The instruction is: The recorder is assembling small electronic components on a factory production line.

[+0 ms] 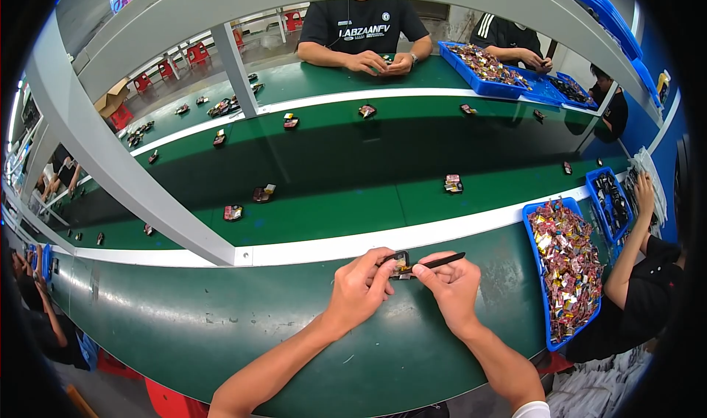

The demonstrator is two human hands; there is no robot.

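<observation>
The left hand (359, 289) and right hand (451, 282) meet over the near green bench (221, 329), fingers pinched together on a small black frame (400, 263) with a gold piece in it (too small to tell more). The right hand also grips a thin black strap (444, 260) pointing right. Beside them sits a blue tray (535, 271) heaped with shiny wrapped pieces. Beyond, small packs (453, 184) lie scattered on the green conveyor belt (331, 160); farther off, a person in black (364, 24) works opposite.
</observation>
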